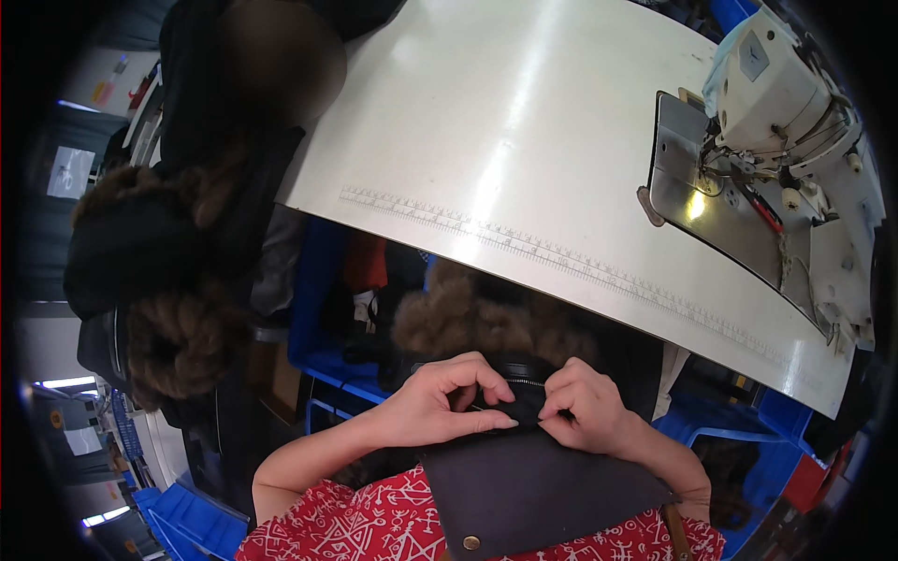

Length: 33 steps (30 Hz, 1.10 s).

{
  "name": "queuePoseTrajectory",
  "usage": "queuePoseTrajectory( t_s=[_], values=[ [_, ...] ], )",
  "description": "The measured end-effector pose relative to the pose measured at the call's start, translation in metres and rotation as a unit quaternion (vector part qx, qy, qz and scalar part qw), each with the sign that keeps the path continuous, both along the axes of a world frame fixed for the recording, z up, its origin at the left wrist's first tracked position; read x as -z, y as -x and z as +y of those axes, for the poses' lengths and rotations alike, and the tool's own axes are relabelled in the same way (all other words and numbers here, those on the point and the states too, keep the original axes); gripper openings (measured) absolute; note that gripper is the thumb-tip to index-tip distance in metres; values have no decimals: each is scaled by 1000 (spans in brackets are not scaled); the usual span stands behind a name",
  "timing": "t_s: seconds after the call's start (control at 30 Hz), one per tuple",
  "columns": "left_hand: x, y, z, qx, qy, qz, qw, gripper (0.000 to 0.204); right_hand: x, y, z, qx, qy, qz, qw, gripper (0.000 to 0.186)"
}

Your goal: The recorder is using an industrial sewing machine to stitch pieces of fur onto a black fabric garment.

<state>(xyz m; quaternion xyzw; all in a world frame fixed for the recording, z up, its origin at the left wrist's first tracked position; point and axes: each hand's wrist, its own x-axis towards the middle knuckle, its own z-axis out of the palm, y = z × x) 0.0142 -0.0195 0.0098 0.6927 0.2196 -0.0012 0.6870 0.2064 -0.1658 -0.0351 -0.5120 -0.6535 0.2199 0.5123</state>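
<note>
- The black zipped piece (529,404) is held near the surface (524,122), seemingly for visibility.
- It is pinched by the right hand (586,407), apparently for steadiness.
- The left hand (440,404) is curled, its grip unclear.

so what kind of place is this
Likely a garment sewing workshop: a sewing machine stands on a white worktable with a printed ruler scale, and black zippered fabric is in hand.

Near, downward, head-worn fisheye view
</note>
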Motion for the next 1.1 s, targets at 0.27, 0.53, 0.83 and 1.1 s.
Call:
queuePoseTrajectory(
  t_s=[0.27, 0.53, 0.83, 1.1],
  values=[
    [-3, -4, -13, -25, -184, -61, 981, 22, -4, -3, -6, 19, 123, 97, 987, 30],
    [0, -5, -16, -30, -302, -120, 945, 23, -5, -2, -4, 10, 100, 90, 991, 31],
    [-11, -13, -13, -10, -233, -127, 964, 17, -16, 1, -1, 18, 146, 90, 985, 29],
    [2, 7, 4, -78, 93, -30, 992, 19, -25, -12, 4, -75, 228, 209, 948, 37]
  ],
)
